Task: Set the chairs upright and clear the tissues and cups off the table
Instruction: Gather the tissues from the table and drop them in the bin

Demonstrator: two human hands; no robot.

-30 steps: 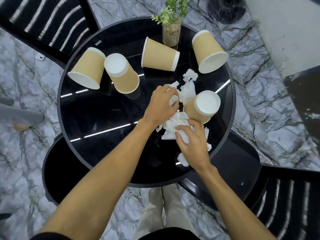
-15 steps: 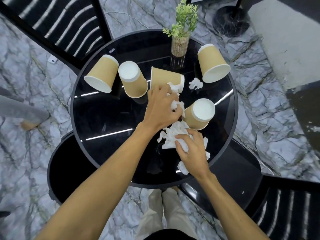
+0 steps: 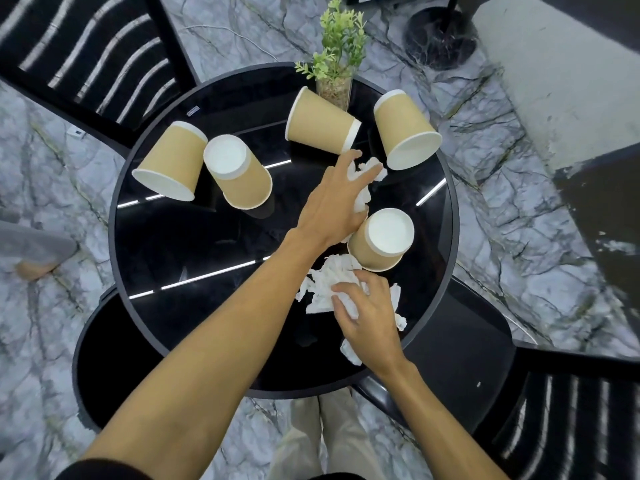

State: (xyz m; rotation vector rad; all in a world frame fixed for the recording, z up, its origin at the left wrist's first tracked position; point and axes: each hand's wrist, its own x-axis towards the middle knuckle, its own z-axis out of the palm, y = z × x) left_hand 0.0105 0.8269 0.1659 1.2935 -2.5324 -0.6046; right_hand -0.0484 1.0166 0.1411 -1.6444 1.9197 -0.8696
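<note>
Several tan paper cups lie or stand on the round black table (image 3: 180,244): one tipped at far left (image 3: 169,161), one upside down beside it (image 3: 239,174), one on its side (image 3: 320,124) by the plant, one at far right (image 3: 405,128), one upside down (image 3: 381,240) near my hands. My left hand (image 3: 332,199) holds white tissues and reaches over a crumpled tissue (image 3: 374,168). My right hand (image 3: 367,317) presses down on a pile of crumpled tissues (image 3: 325,285) at the table's near edge.
A small green plant in a glass vase (image 3: 336,84) stands at the table's far edge. Black chairs stand at the upper left (image 3: 86,53), lower left (image 3: 104,358) and lower right (image 3: 554,410). A black stand base (image 3: 440,39) sits on the marble floor.
My left hand has moved away from me and to the right with tissues in it, to the small tissue near the far cups. My right hand stays on the pile.
</note>
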